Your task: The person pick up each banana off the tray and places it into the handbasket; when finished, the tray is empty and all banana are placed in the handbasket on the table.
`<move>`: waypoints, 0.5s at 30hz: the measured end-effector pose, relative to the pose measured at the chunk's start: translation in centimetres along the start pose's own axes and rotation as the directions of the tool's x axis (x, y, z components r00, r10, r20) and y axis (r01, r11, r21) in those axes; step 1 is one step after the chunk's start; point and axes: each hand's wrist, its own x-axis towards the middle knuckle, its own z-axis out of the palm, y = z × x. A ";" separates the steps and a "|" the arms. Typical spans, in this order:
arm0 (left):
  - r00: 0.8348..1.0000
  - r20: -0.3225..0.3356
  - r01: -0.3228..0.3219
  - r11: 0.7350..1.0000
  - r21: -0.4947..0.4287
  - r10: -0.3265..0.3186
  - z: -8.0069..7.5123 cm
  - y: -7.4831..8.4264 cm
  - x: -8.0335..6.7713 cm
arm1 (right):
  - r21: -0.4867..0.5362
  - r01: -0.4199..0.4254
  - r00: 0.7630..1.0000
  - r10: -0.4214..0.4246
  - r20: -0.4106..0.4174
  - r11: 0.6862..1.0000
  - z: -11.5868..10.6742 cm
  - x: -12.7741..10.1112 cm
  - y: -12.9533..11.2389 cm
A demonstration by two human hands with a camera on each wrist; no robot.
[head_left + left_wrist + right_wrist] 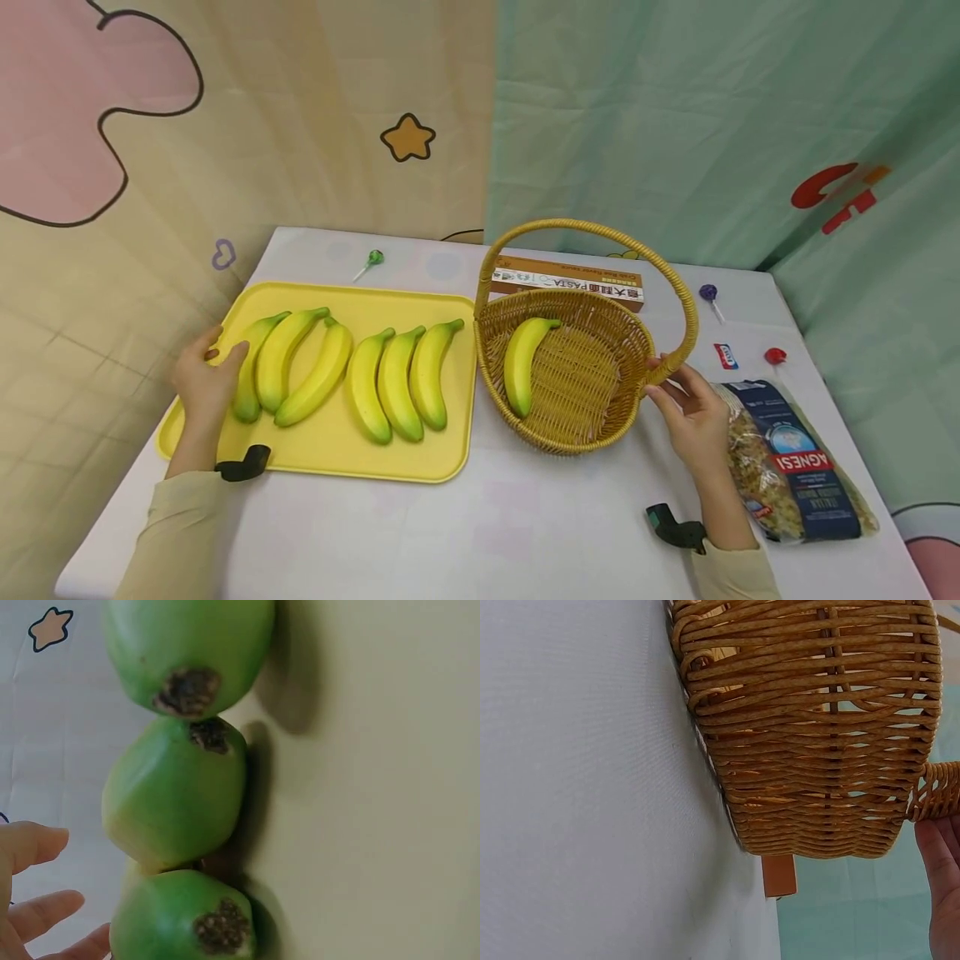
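The leftmost curved yellow banana with a green tip (252, 371) is seen just right of the nearer left hand (206, 375), its long axis pointed front to back. The left fingers are held spread; contact cannot be told. The banana is borne by a flat yellow rectangular tray (315, 450) on a white-covered table (495, 533). The round woven tan basket (577, 375) is pinched at its handle base by the right hand (693, 408). Behind, a cartoon-patterned curtain (600, 108) is hung.

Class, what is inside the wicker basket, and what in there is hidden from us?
Inside the wicker basket lies one banana, near its left wall. Bare woven bottom shows beside it; the part directly under the banana is covered.
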 end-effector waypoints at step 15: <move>0.982 0.178 0.042 0.993 0.106 -0.061 0.5 -2.1 1.2 | -0.055 -0.040 0.999 0.040 -0.003 0.998 0.0 0.1 -0.2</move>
